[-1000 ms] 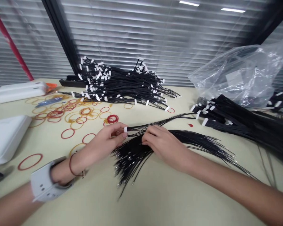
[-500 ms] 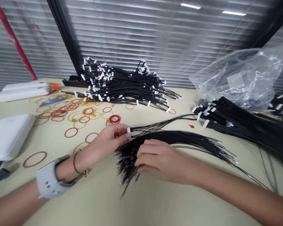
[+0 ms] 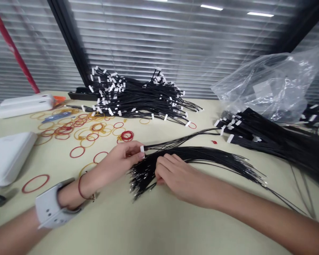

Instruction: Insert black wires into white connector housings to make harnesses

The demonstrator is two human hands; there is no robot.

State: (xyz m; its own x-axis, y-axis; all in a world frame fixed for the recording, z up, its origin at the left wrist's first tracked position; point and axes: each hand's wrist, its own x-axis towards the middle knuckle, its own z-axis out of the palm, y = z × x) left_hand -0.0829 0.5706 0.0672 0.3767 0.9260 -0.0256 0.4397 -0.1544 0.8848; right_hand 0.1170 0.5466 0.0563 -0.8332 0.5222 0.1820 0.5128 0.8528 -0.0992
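My left hand [image 3: 129,156] pinches a white connector [image 3: 142,151] between thumb and fingers. Black wires [image 3: 175,141] run from this connector toward the right. Below them lies a loose, curved bundle of black wires [image 3: 207,153] with bare metal tips at both ends. My right hand [image 3: 174,175] is closed over the left part of that bundle, its fingers curled around some wires near the tips. How many wires it grips is hidden by the fingers.
Behind lies a heap of black cables with white connectors [image 3: 149,94]. Rubber bands [image 3: 77,151] in red and yellow are scattered left, near two white devices [image 3: 13,156]. At right, more cable bundles [image 3: 268,138] lie before a clear plastic bag [image 3: 281,85].
My right hand's fingers have curled in tighter on the wires, and a stray wire that stuck out toward me has been drawn in. The left hand still holds the connector.
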